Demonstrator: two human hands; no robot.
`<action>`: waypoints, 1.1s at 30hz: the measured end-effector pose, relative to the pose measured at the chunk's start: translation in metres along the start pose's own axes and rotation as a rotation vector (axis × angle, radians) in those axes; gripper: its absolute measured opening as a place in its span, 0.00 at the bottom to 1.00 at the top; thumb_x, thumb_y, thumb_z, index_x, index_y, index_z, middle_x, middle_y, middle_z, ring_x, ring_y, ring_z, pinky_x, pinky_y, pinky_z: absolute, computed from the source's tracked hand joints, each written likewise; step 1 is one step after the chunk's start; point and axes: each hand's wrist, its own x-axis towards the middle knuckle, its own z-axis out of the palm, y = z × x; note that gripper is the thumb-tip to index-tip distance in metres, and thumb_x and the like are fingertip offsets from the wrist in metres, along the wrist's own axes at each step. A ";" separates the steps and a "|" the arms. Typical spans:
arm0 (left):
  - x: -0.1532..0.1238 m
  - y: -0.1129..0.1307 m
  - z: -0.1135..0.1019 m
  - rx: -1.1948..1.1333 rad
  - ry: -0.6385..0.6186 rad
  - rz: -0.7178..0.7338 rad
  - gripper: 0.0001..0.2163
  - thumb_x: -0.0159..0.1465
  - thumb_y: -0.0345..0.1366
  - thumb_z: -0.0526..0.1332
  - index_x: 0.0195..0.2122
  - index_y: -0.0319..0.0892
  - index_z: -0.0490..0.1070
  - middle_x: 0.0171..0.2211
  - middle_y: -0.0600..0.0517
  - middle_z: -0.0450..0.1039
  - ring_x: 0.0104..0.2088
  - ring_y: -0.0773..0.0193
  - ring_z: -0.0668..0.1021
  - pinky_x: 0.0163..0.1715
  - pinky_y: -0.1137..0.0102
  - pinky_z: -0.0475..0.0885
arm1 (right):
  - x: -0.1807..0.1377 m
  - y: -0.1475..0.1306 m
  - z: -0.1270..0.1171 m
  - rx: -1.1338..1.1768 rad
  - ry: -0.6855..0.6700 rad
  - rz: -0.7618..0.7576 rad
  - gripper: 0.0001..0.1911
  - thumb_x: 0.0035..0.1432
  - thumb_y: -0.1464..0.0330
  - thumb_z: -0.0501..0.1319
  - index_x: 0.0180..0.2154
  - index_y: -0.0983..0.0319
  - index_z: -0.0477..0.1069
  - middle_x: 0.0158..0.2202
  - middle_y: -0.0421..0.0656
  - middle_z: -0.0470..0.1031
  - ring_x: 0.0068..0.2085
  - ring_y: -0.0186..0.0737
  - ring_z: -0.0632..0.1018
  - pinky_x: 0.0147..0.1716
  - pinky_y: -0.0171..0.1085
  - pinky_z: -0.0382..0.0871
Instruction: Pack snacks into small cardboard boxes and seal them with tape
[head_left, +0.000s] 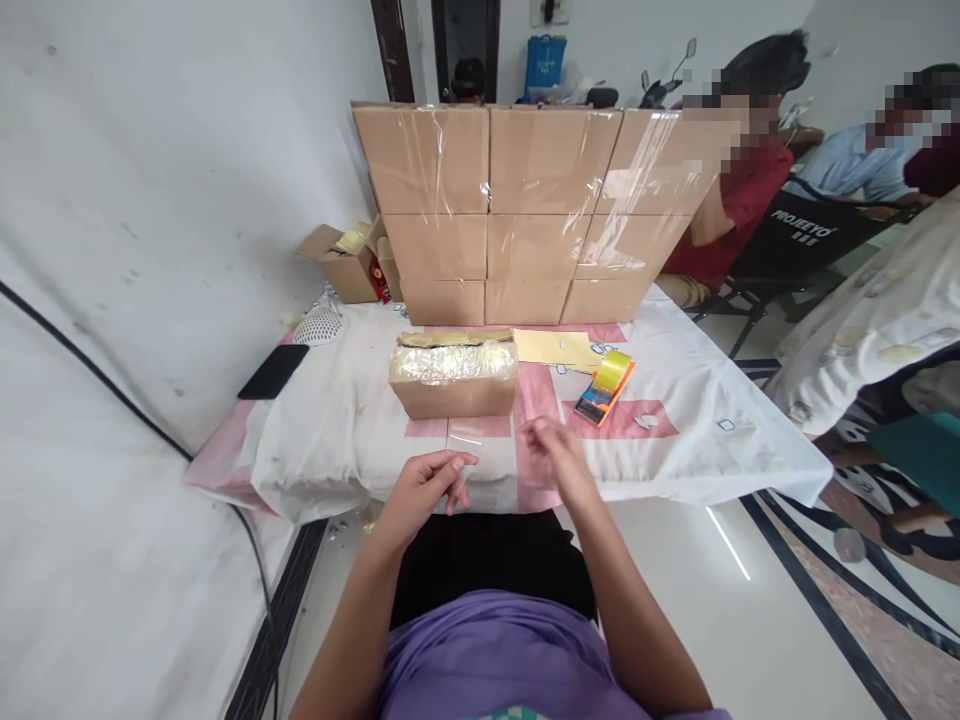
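My left hand (435, 480) hovers at the table's front edge, its fingers loosely bent and apart with nothing in them. To the right, my right hand (553, 452) is in the air, slightly blurred; its fingers are loosely spread and appear to hold nothing. Just beyond both hands a small cardboard box (454, 398) lies on the cloth, with shiny clear tape across its top; a cardboard edge sticks up at its back. An orange and blue tape dispenser (600, 395) with a yellowish roll rests right of the box. Neither hand touches the box or the dispenser.
Behind the small box stands a wall of stacked, taped cardboard boxes (536, 245). A yellow sheet (555, 348) lies before it. An open carton (349, 272), a white mesh item (318, 325) and a black flat object (273, 372) are at left. People sit at right.
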 end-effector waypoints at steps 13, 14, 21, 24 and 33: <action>-0.018 -0.003 0.019 -0.027 0.016 0.013 0.29 0.64 0.55 0.64 0.55 0.35 0.77 0.26 0.48 0.80 0.17 0.71 0.70 0.22 0.73 0.65 | -0.029 -0.025 0.077 0.226 0.032 -0.150 0.15 0.58 0.58 0.69 0.24 0.59 0.75 0.27 0.38 0.67 0.31 0.37 0.68 0.34 0.37 0.62; -0.019 -0.002 0.019 -0.026 0.038 0.022 0.30 0.64 0.55 0.64 0.57 0.35 0.76 0.28 0.47 0.81 0.17 0.71 0.70 0.21 0.73 0.66 | -0.028 -0.026 0.076 0.213 0.046 -0.167 0.15 0.59 0.58 0.68 0.25 0.59 0.75 0.27 0.38 0.67 0.31 0.37 0.67 0.34 0.37 0.62; -0.030 0.010 0.028 -0.009 0.144 0.095 0.25 0.64 0.51 0.65 0.54 0.36 0.77 0.32 0.44 0.83 0.16 0.71 0.71 0.22 0.72 0.69 | -0.031 -0.033 0.065 0.158 0.032 -0.245 0.17 0.62 0.57 0.65 0.25 0.59 0.72 0.27 0.38 0.63 0.31 0.37 0.65 0.34 0.37 0.60; -0.032 0.008 0.038 -0.037 0.188 0.101 0.27 0.63 0.51 0.66 0.56 0.37 0.74 0.30 0.47 0.83 0.15 0.71 0.71 0.20 0.73 0.67 | -0.033 -0.032 0.060 0.195 0.016 -0.244 0.17 0.63 0.57 0.65 0.25 0.59 0.72 0.27 0.37 0.62 0.31 0.37 0.65 0.33 0.37 0.59; -0.023 0.007 0.058 -0.010 0.232 0.047 0.21 0.61 0.55 0.66 0.37 0.41 0.69 0.26 0.48 0.81 0.14 0.71 0.71 0.18 0.75 0.58 | -0.040 -0.010 0.036 0.345 0.038 -0.237 0.14 0.65 0.59 0.64 0.29 0.59 0.75 0.27 0.37 0.64 0.31 0.36 0.65 0.34 0.37 0.60</action>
